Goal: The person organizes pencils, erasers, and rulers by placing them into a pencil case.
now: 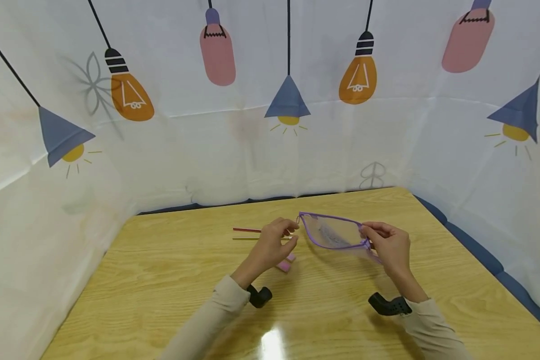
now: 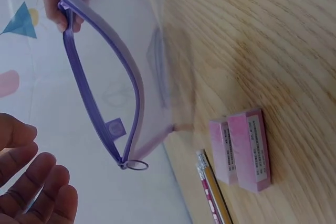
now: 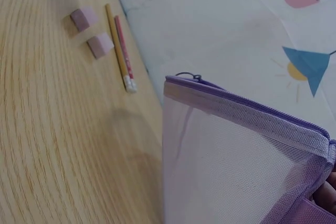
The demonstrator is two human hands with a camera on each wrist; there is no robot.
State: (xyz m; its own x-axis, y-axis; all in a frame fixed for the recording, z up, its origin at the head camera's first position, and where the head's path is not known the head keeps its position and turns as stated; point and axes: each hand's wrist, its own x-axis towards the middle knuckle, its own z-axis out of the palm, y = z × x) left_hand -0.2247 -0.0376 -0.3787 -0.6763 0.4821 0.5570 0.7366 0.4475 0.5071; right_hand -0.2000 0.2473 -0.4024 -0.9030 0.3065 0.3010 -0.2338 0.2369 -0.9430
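Note:
My right hand pinches one end of a purple mesh zipper pouch, holding it up over the table. The pouch's mouth gapes wide, with a zipper ring at its far end and a small purple tab inside. Close to that ring end hovers my left hand, fingers loosely bent and holding nothing. Two pink-wrapped erasers lie side by side on the table, partly covered by my left hand in the head view. Beside them lie a yellow pencil and a red patterned pencil.
The wooden table fills the area under both hands. A white curtain printed with lamps and bulbs hangs behind it and along both sides. Black camera mounts sit on both wrists.

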